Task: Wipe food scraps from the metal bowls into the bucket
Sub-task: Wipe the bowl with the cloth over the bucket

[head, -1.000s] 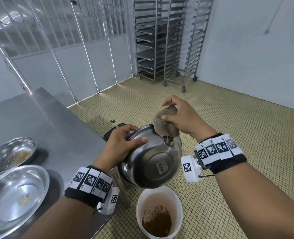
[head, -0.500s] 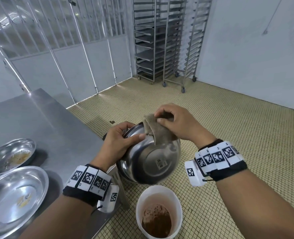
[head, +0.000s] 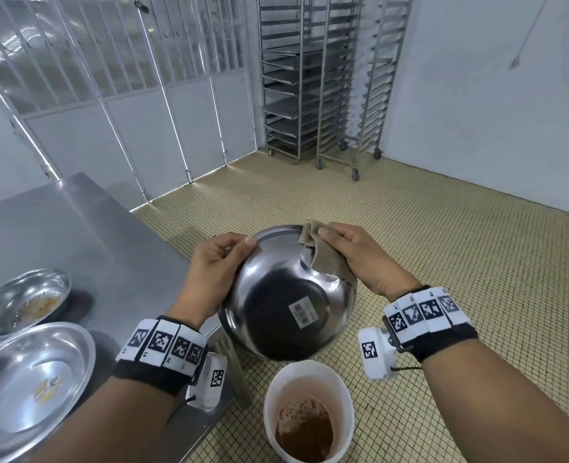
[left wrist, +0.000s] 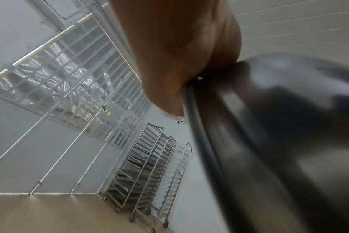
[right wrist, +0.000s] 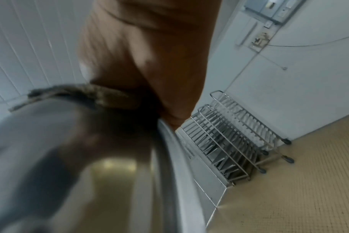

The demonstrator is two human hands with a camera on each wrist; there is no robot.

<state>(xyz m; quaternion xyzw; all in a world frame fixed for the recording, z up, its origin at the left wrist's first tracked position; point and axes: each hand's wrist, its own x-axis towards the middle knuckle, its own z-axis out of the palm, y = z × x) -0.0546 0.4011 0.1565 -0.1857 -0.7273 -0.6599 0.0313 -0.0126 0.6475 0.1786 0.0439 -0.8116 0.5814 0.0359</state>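
A deep metal bowl point(head: 286, 295) is held tipped over the white bucket point(head: 309, 412), its barcoded underside facing me and its inside hidden. My left hand point(head: 219, 262) grips the bowl's left rim, thumb on the outside. My right hand point(head: 353, 259) holds a brown cloth point(head: 326, 262) folded over the upper right rim. The bucket on the floor holds brown scraps. In the left wrist view the palm point(left wrist: 179, 63) clamps the rim of the bowl point(left wrist: 269, 141). The right wrist view shows the cloth point(right wrist: 94, 96) pressed on the bowl point(right wrist: 70, 157).
A steel table point(head: 59, 235) stands at left with a shallow pan point(head: 26, 379) and a smaller soiled bowl point(head: 22, 302) on it. Two wheeled tray racks point(head: 326, 78) stand at the back wall. The tiled floor point(head: 460, 245) stretches to the right.
My right hand has drawn the cloth from deep in the bowl's mouth up onto its right rim. The bowl has tipped further, showing more of its underside.
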